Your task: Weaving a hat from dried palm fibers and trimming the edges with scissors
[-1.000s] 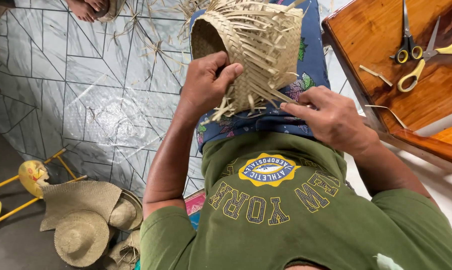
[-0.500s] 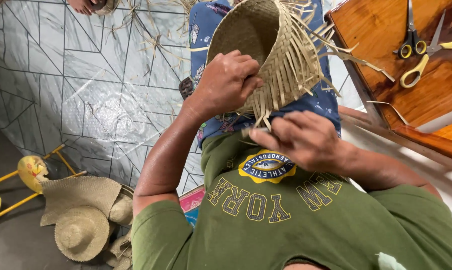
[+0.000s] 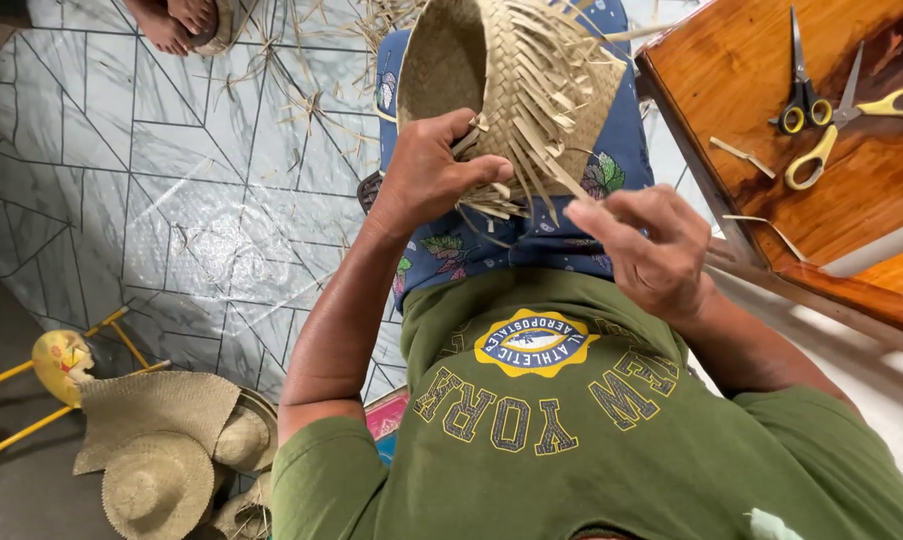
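A half-woven straw hat (image 3: 516,85) with loose strips hanging from its edge rests over my lap, its hollow crown turned to the left. My left hand (image 3: 426,170) grips the lower rim of the hat, fingers curled round the weave. My right hand (image 3: 651,245) is just right of the rim and pinches one loose straw strip (image 3: 561,180) between thumb and fingers. I wear a green shirt and blue flowered shorts.
A wooden table (image 3: 751,180) stands at the right with two pairs of scissors (image 3: 821,110) and straw scraps on it. Finished straw hats (image 3: 161,450) lie stacked on the floor at lower left beside a yellow stand (image 3: 56,360). Another person's feet (image 3: 176,20) and loose straw are at the top.
The hat has turned so its crown opening faces left. My right hand has shifted right, away from under the rim, drawing out a strip. My left hand keeps its hold.
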